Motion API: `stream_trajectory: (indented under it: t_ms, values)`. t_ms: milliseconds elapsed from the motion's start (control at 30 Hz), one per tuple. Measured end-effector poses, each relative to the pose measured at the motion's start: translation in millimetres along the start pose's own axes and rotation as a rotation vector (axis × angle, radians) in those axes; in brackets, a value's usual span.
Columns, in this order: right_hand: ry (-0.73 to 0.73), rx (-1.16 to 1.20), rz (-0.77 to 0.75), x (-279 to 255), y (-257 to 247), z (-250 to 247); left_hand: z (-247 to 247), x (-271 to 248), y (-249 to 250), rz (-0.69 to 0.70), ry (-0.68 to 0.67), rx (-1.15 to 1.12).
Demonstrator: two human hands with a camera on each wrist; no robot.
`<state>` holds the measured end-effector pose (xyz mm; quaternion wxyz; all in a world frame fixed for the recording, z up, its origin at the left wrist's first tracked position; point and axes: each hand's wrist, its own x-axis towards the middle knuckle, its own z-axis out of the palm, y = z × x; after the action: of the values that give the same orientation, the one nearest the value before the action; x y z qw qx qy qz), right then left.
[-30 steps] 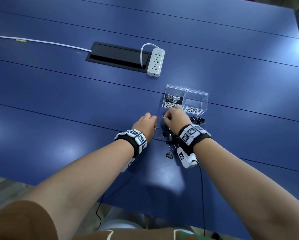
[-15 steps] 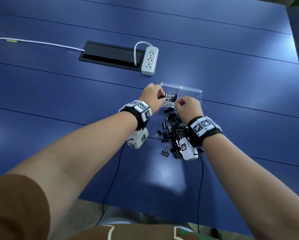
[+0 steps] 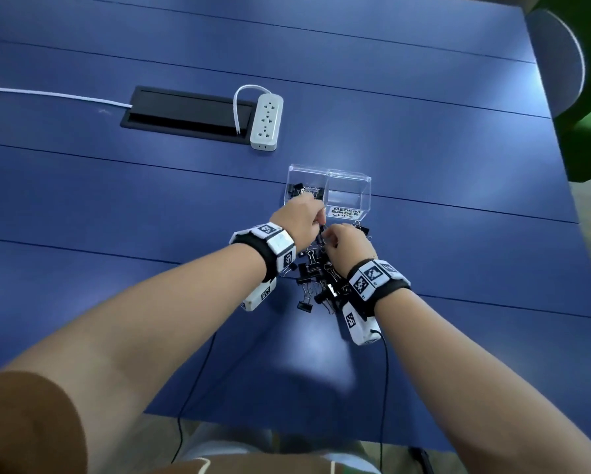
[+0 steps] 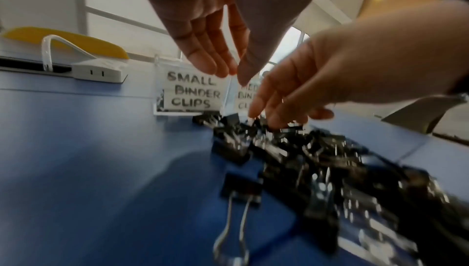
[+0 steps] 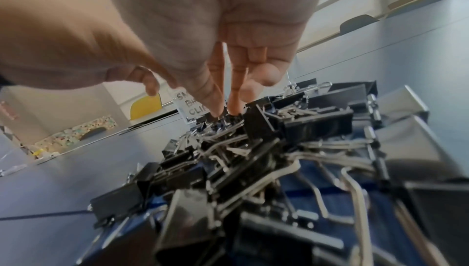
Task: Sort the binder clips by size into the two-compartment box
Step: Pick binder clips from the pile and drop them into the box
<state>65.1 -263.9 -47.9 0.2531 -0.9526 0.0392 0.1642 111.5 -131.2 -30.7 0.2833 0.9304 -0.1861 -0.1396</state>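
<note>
A clear two-compartment box (image 3: 349, 176) stands on the blue table. Its left half, labelled SMALL BINDER CLIPS (image 4: 193, 91), holds a few small black clips. I see no clips in the right half, labelled MEDIUM BINDER CLIPS (image 3: 346, 212). A pile of black binder clips (image 3: 312, 276) (image 5: 253, 160) lies just in front of it, between my wrists. My left hand (image 3: 300, 217) (image 4: 230, 75) hovers in front of the small label, fingers straight, holding nothing. My right hand (image 3: 342, 241) (image 5: 224, 110) reaches into the pile's far end, where thumb and forefinger pinch a small clip.
A white power strip (image 3: 267, 123) lies beside a black cable well (image 3: 188, 114) further back, with a white cable (image 3: 47, 94) running left. A grey chair back (image 3: 557, 59) stands past the table's right edge. The table's near edge is close below my forearms.
My left hand has drawn back from over the small compartment and now hangs empty in front of the box. My right hand has dropped from the box front to the pile.
</note>
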Motion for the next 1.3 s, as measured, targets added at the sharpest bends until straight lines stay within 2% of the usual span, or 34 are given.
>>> stream_trajectory:
  t_ms: [100, 233, 500, 667, 833, 900, 1033, 1133, 1300]
  values:
    - [0.008, -0.015, -0.053, 3.4, -2.9, 0.9, 8.5, -10.0, -6.6, -0.026, -0.125, 0.132]
    - [-0.068, -0.109, -0.052, 9.6, -6.6, 5.2, 13.6, -20.1, -18.7, -0.018, -0.24, 0.29]
    - [-0.081, -0.073, 0.011, 9.6, -3.8, 8.1, 14.8, -30.2, -30.8, -0.068, -0.247, 0.312]
    - [-0.053, 0.1, 0.022, 2.6, 2.5, 4.3, 6.4, -33.5, -36.0, -0.119, -0.208, 0.175]
    - [0.081, 0.508, 0.133, -1.5, 16.1, -3.7, -2.4, -31.0, -33.0, -0.149, -0.108, -0.02]
    - [0.121, 0.659, 0.208, -0.6, 20.9, -8.3, -2.4, -24.1, -28.5, -0.142, -0.109, -0.018]
    - [0.074, 0.796, 0.316, 4.3, 20.7, -13.8, 8.3, -10.5, -23.5, -0.143, -0.231, 0.158]
    - [0.051, 0.595, 0.27, 9.6, 17.6, -11.9, 18.7, -13.1, -24.6, -0.172, -0.24, 0.268]
    - [0.042, 0.125, 0.167, 20.4, 11.7, -5.2, 17.9, -23.3, -34.5, -0.171, -0.158, 0.262]
